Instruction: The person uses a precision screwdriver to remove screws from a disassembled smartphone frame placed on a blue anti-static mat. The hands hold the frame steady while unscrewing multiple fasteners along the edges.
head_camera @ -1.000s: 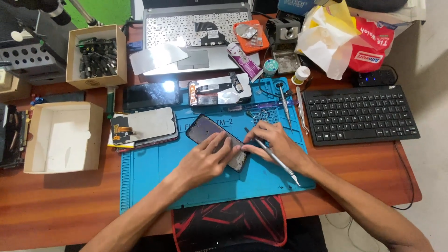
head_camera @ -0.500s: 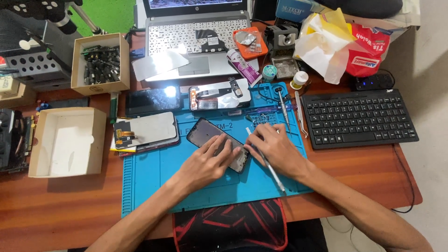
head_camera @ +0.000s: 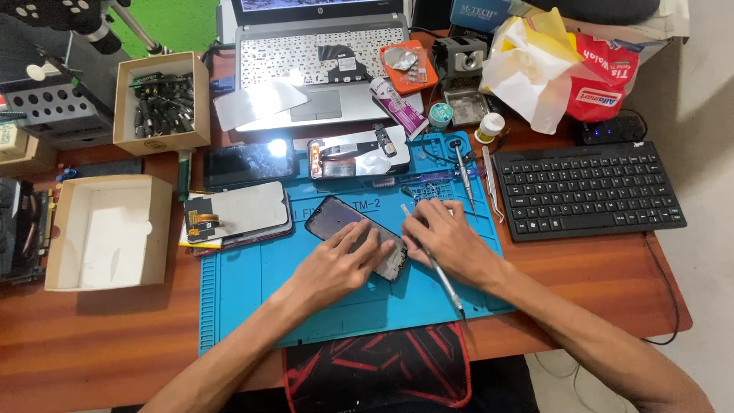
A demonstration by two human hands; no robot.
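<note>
1. Phone (head_camera: 345,223), dark and slim, is laid flat on the blue work mat (head_camera: 252,291), with its long axis running diagonally from upper left to lower right
2. Its lower-right half is covered by the left hand (head_camera: 336,264), whose fingers (head_camera: 373,246) are spread flat and pressed on the glass; nothing is gripped by that hand, the phone is only pinned down
3. A thin metal tool (head_camera: 436,268) is pinched by the right hand (head_camera: 451,241) with closed fingers, pen-fashion; its handle end is trailed toward the near edge of the mat
4. The tool's tip is pointed up and left, and is seen just beside the phone's right long edge; whether edge and tip are touching cannot be told from this view
5. The phone is thus found to the left of the right fingers and directly beneath the left ones, so the left hand is judged the nearer of the two
6. A second phone with its back opened (head_camera: 359,157) and a loose screen with a flex cable (head_camera: 241,213) are left apart on the mat's far and left sides, untouched by either hand
</note>
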